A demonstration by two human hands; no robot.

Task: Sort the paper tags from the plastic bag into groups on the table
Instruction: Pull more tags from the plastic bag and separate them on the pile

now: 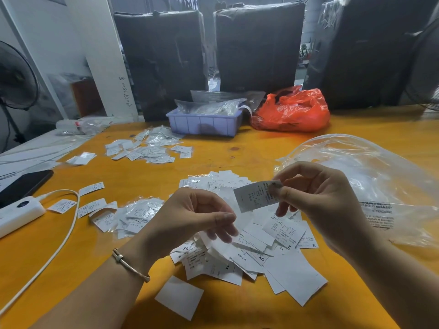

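Right hand: I see my right hand [316, 193] raised over the table, thumb and fingers pinching one tag [255, 196] by its right end; the tag sticks out leftward, printed side up.
Left hand: my left hand [197, 214] hangs just left of that tag, fingers curled, pinching a thin white tag or film [215, 238] that I cannot make out clearly; a bracelet [130, 265] sits on the wrist.
Main pile: loose tags [256, 243] lie heaped right under both hands, some marked S and XS; one blank square [179, 296] lies apart toward the near edge.
Bag: the clear bag [370, 176] lies crumpled on the right, touching the heap and running off the right edge of view.
Groups: I count a bagged group [135, 214] just left of the heap, a far group [147, 148] near the tray, and a few single tags between.
Open room: bare orange table [237, 150] shows between the heap and the far group, and along the near left.
Left edge: a power bank [19, 214] with its cable [69, 224] and a dark phone [23, 184] crowd that side.
Tray: a lilac tray [204, 123] at the back holds clear packets.
Red bag: a red bag [292, 111] sits just right of the tray, contents hidden.
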